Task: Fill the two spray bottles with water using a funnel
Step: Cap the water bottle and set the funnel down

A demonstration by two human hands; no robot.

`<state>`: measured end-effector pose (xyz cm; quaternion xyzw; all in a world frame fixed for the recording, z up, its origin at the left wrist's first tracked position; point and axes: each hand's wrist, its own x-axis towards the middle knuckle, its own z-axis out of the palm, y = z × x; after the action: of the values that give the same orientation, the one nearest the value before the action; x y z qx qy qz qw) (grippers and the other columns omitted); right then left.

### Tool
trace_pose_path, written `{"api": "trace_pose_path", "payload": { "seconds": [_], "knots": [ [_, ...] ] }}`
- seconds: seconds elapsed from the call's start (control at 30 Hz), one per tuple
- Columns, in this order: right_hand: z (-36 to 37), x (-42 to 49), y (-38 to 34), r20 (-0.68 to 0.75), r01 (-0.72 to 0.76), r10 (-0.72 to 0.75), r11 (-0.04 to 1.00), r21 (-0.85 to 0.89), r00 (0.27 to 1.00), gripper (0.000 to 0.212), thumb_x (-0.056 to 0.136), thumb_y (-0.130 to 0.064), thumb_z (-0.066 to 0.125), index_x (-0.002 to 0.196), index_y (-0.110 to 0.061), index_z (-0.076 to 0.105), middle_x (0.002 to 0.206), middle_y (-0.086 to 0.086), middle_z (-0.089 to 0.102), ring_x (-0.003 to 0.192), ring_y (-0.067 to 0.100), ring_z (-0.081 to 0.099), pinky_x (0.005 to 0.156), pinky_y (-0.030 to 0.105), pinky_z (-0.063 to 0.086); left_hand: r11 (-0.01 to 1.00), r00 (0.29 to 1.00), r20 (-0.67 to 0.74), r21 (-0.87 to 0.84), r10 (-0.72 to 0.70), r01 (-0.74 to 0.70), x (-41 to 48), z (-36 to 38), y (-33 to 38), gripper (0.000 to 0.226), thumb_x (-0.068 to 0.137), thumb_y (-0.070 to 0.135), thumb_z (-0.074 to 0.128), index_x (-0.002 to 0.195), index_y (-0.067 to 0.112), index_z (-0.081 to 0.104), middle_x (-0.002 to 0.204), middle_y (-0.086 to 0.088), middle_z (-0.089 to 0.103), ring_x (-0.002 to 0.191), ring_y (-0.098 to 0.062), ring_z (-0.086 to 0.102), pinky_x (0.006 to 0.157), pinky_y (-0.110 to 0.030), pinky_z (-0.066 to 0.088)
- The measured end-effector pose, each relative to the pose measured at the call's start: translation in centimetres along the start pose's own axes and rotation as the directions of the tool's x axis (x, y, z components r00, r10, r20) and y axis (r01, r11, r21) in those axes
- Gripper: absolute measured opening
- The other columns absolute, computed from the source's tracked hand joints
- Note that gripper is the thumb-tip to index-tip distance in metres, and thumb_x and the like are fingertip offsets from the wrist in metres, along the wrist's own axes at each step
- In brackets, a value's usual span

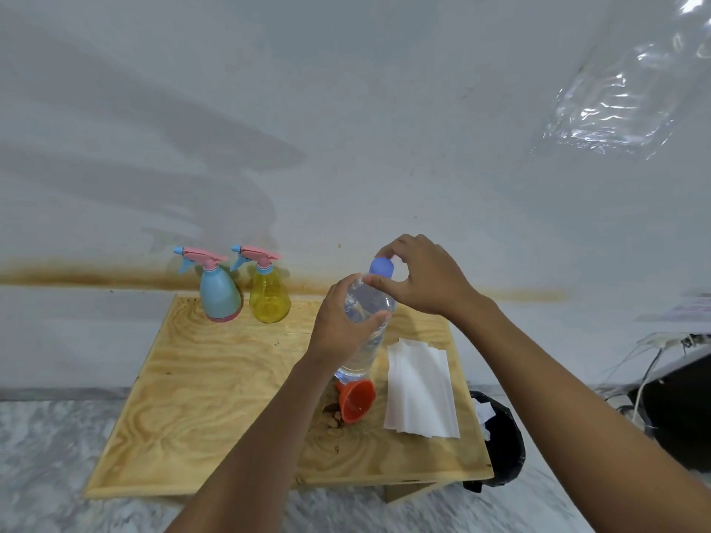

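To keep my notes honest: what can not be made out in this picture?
Head view only:
1. Level in the water bottle: the left hand wraps its middle.
2. Whether the cap is loosened: the right hand pinches it.
3. Spout of the funnel: behind the bottle's base.
4. Contents of the blue spray bottle: opaque wall.
5. The black bin: partly behind the table.

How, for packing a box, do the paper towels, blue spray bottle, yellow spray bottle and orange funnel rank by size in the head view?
1. paper towels
2. blue spray bottle and yellow spray bottle: look alike, unranked, farther off
3. orange funnel, though nearer
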<state>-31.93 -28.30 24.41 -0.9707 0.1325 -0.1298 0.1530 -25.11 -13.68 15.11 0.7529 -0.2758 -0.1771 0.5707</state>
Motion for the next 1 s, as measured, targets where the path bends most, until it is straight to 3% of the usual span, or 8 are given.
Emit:
{"api": "trace_pose_path", "payload": {
  "seconds": [0.1, 0.2, 0.4, 0.57, 0.67, 0.8, 0.9, 1.0],
  "knots": [
    [0.0, 0.1, 0.9, 0.095, 0.054, -0.071, 0.983, 0.174, 0.993, 0.033, 0.093, -0.048, 0.061, 0.117, -0.026, 0.063, 0.112, -0.018, 0.056, 0.103, 0.005, 0.049, 0.088, 0.025, 0.042, 1.000, 1.000, 0.003, -0.003, 0.004, -0.004, 0.0, 0.1, 0.0, 0.071, 0.080, 0.036, 0.082, 0.141, 0.030, 0.045, 0.130, 0.019, 0.048, 0.118, 0.002, 0.045, 0.082, -0.003, 0.034],
    [1.2, 0.0, 1.0, 0.018, 0.021, -0.025, 0.977, 0.211, 1.000, 0.032, 0.093, -0.045, 0.062, 0.115, -0.023, 0.064, 0.109, -0.014, 0.060, 0.100, 0.006, 0.049, 0.086, 0.022, 0.039, 1.000, 1.000, -0.021, -0.015, -0.002, 0.002, 0.0, 0.1, 0.0, 0.070, 0.080, 0.034, 0.083, 0.140, 0.030, 0.046, 0.126, 0.022, 0.047, 0.112, 0.007, 0.045, 0.083, -0.002, 0.034],
    [3.4, -0.6, -0.6, -0.136, -0.065, 0.106, 0.958, 0.279, 0.985, 0.029, 0.094, -0.044, 0.061, 0.110, -0.020, 0.064, 0.106, -0.011, 0.060, 0.103, 0.006, 0.048, 0.087, 0.022, 0.040, 1.000, 1.000, -0.022, 0.009, 0.013, -0.013, 0.1, 0.2, 0.1, 0.074, 0.078, 0.035, 0.084, 0.141, 0.025, 0.045, 0.127, 0.018, 0.049, 0.118, 0.001, 0.044, 0.084, -0.002, 0.033],
    [4.2, -2.5, 0.1, -0.127, -0.149, 0.230, 0.877, 0.457, 0.965, 0.052, 0.092, -0.063, 0.045, 0.136, -0.034, 0.051, 0.122, -0.021, 0.057, 0.113, -0.001, 0.053, 0.096, 0.024, 0.042, 1.000, 1.000, -0.010, 0.016, -0.006, 0.006, 0.0, 0.2, 0.0, 0.080, 0.079, 0.038, 0.082, 0.146, 0.027, 0.041, 0.134, 0.017, 0.047, 0.121, 0.002, 0.042, 0.084, -0.002, 0.031],
    [5.7, -4.8, 1.0, -0.144, -0.199, 0.345, 0.782, 0.591, 0.928, 0.047, 0.097, -0.054, 0.041, 0.139, -0.033, 0.047, 0.125, -0.019, 0.056, 0.119, -0.001, 0.052, 0.100, 0.028, 0.045, 1.000, 0.999, 0.035, 0.031, -0.005, 0.004, -0.1, -0.4, 0.1, 0.088, 0.079, 0.044, 0.081, 0.152, 0.030, 0.033, 0.149, 0.012, 0.041, 0.130, 0.000, 0.038, 0.099, -0.017, 0.034],
    [8.8, -7.6, 2.0, -0.039, -0.282, 0.401, 0.707, 0.649, 0.915, 0.058, 0.090, -0.051, 0.050, 0.144, -0.030, 0.044, 0.133, -0.016, 0.051, 0.124, -0.002, 0.049, 0.107, 0.033, 0.044, 0.996, 0.994, 0.062, 0.029, -0.090, 0.088, -1.0, -1.6, -1.0, 0.093, 0.080, 0.048, 0.078, 0.155, 0.034, 0.026, 0.158, 0.010, 0.030, 0.141, -0.009, 0.034, 0.112, -0.035, 0.038],
    [10.7, -8.4, 2.7, 0.042, -0.325, 0.385, 0.709, 0.626, 0.922, 0.080, 0.079, -0.062, 0.065, 0.146, -0.027, 0.040, 0.143, -0.014, 0.046, 0.131, 0.001, 0.045, 0.109, 0.034, 0.043, 0.983, 0.988, 0.028, 0.110, -0.153, 0.149, -2.5, -1.9, -3.5, 0.079, 0.082, 0.048, 0.074, 0.150, 0.028, 0.038, 0.150, 0.008, 0.040, 0.134, -0.012, 0.043, 0.102, -0.031, 0.041],
    [11.8, -8.0, 3.0, 0.093, -0.332, 0.354, 0.710, 0.621, 0.931, 0.093, 0.072, -0.066, 0.073, 0.149, -0.029, 0.035, 0.148, -0.013, 0.044, 0.134, 0.002, 0.042, 0.108, 0.034, 0.042, 0.921, 0.973, 0.025, 0.328, -0.231, 0.211, -4.2, -1.1, -6.9, 0.057, 0.084, 0.046, 0.072, 0.133, 0.021, 0.055, 0.127, 0.004, 0.053, 0.116, -0.013, 0.053, 0.092, -0.029, 0.046]
  ]
}}
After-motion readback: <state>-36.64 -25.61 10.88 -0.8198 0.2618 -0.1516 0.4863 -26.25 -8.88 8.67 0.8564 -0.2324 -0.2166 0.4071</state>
